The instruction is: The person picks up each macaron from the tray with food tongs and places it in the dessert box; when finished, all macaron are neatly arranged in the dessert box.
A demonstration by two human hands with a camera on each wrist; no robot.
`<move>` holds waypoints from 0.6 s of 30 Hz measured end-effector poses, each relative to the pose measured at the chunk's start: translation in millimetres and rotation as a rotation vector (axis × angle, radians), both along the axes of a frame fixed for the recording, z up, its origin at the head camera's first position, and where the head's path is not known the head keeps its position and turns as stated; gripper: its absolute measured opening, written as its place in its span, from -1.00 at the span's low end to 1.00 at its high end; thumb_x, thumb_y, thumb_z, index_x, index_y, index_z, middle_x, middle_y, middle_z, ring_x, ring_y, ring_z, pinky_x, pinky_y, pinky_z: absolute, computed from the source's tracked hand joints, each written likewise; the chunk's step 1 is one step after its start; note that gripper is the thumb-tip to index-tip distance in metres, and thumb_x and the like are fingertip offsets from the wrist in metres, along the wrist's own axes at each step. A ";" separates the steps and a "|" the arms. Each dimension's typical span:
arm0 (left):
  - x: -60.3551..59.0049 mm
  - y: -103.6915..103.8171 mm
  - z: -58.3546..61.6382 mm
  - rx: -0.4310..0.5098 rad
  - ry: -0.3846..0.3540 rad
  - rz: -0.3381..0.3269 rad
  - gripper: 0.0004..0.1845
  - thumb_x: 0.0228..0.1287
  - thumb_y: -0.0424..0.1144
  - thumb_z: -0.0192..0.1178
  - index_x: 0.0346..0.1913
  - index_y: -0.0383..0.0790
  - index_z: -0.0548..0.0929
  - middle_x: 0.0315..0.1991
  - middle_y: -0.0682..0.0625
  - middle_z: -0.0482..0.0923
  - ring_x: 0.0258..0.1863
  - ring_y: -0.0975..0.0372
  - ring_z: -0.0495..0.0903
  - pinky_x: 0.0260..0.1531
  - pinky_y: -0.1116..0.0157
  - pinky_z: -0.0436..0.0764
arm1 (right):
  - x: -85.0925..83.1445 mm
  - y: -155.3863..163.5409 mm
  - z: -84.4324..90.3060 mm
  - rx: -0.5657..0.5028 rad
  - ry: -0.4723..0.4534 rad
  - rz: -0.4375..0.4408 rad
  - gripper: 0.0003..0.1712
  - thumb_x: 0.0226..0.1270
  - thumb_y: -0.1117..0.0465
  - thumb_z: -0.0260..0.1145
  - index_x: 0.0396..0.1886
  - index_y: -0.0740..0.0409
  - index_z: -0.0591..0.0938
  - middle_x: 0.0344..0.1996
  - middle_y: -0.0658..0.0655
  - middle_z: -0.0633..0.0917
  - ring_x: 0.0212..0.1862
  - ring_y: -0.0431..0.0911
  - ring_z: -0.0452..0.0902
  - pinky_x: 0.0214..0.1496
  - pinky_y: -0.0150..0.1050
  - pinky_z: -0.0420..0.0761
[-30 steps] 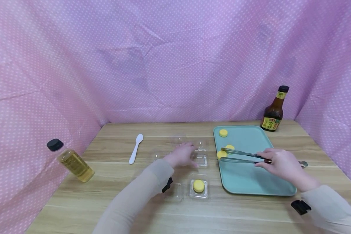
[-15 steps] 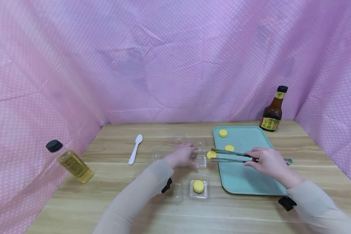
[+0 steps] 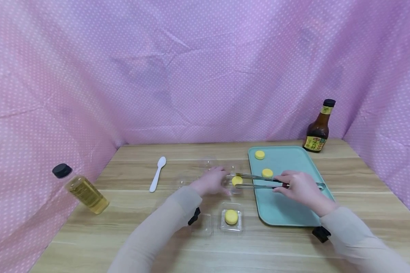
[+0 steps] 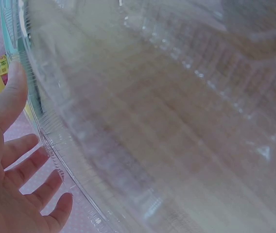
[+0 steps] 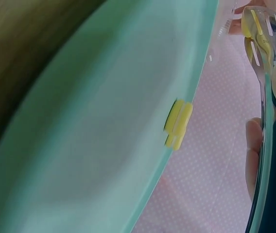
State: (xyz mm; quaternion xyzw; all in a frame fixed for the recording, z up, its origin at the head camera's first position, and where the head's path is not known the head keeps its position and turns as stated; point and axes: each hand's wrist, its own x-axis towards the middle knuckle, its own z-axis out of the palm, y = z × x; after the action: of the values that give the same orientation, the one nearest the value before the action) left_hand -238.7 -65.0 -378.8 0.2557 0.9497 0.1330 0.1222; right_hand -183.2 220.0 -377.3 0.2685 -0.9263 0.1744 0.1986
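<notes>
yellow macaron [image 3: 237,180] is pinched between the tips of metal tongs [image 3: 259,181] and is held just left of the teal tray [image 3: 294,204], right over a clear plastic clamshell box [image 3: 234,183]. the tongs are gripped near their dark handle by the right hand [image 3: 298,186], whose fingers [image 5: 254,155] are curled round the handle and squeeze the tongs closed on the macaron. the left hand [image 3: 212,181] rests on the clear box just left of the macaron; its fingers [image 4: 31,165] lie nearly straight and relaxed against the plastic, steadying it rather than clasping it.

the step in hand is judged to be the carrying of a macaron from the tray into an empty box. one box [image 3: 231,220] near the tray's lower left corner already contains a macaron, and two macarons [image 3: 267,173] [image 3: 259,154] are left on the tray's upper part. the next move would call for the tongs to be lowered into the box's hollow and the squeeze eased gently, so that the soft shell is not crushed, while the light box is kept from sliding. whether the macaron already touches the box cannot be told.
</notes>
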 end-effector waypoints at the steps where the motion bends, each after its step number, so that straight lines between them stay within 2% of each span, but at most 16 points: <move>1: 0.0 0.1 0.2 0.002 -0.002 0.000 -0.12 -0.04 0.04 0.42 0.35 -0.18 0.33 0.37 -0.10 0.27 0.39 0.02 0.19 0.43 0.05 0.11 | 0.1 -1.5 0.2 0.001 -0.001 0.000 -0.59 -0.16 0.17 0.57 -0.26 0.27 0.75 -0.47 0.04 0.70 -0.58 -0.35 0.40 -0.61 -0.46 0.41; 10: -0.4 0.8 -0.5 -0.003 0.002 -0.004 -0.14 -0.05 0.05 0.42 0.33 -0.19 0.36 0.34 -0.08 0.30 0.38 0.03 0.20 0.43 0.06 0.13 | -1.7 -10.0 -3.2 0.021 -0.024 0.011 -0.60 -0.12 0.16 0.56 -0.25 0.29 0.75 -0.45 0.07 0.71 -0.59 -0.35 0.38 -0.61 -0.46 0.42; 18: -0.6 0.8 -0.5 -0.008 0.008 -0.005 -0.14 -0.05 0.06 0.42 0.33 -0.19 0.36 0.34 -0.07 0.31 0.40 0.01 0.18 0.44 0.06 0.10 | -4.0 -13.4 -5.0 0.030 -0.046 -0.018 -0.60 -0.11 0.16 0.56 -0.25 0.29 0.75 -0.44 0.07 0.71 -0.58 -0.34 0.38 -0.60 -0.45 0.41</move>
State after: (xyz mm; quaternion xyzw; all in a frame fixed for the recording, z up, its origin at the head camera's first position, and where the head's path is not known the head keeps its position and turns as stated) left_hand -239.2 -64.3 -379.4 0.2582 0.9501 0.1278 0.1199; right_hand -187.2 206.6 -382.3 0.2591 -0.9354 0.1651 0.1748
